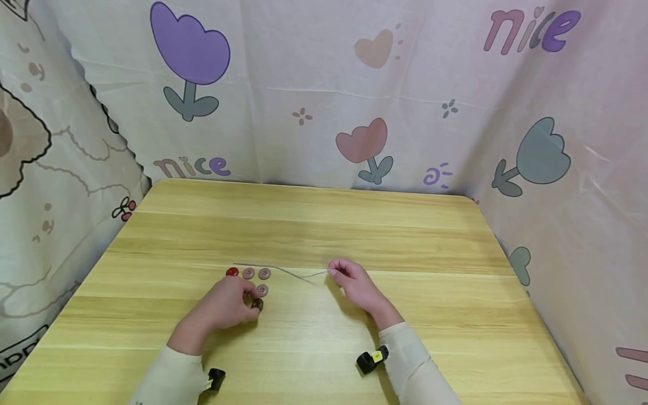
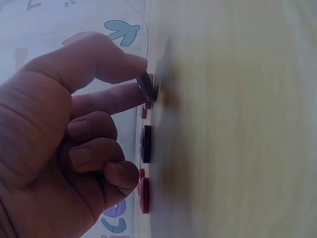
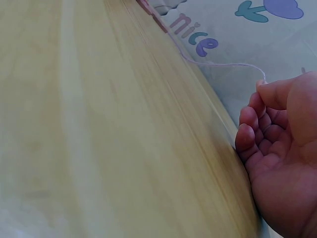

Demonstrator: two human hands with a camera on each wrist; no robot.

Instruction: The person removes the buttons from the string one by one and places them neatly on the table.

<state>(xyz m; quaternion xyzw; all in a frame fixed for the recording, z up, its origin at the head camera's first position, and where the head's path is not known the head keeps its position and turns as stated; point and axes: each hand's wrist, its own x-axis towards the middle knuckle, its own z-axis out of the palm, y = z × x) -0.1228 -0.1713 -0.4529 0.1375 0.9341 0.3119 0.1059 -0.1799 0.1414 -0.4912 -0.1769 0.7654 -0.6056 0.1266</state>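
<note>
My left hand (image 1: 228, 304) pinches a dark brown button (image 1: 257, 304) between thumb and index finger. In the left wrist view this button stands tilted on its edge, at or just above the table. Close by lie a red button (image 1: 232, 271) and several light brown buttons, one (image 1: 261, 290) right by the fingertips. Another dark button (image 2: 145, 144) and a red button (image 2: 144, 195) show beneath the curled fingers in the left wrist view. With thumb and index finger, my right hand (image 1: 354, 284) pinches one end of a thin pale string (image 1: 275, 267), which runs left behind the buttons.
The wooden table (image 1: 314, 225) carries all of this. A printed curtain (image 1: 283, 67) hangs behind it and along both sides. Small black wrist cameras sit at the left sleeve (image 1: 172, 377) and the right sleeve (image 1: 412, 354).
</note>
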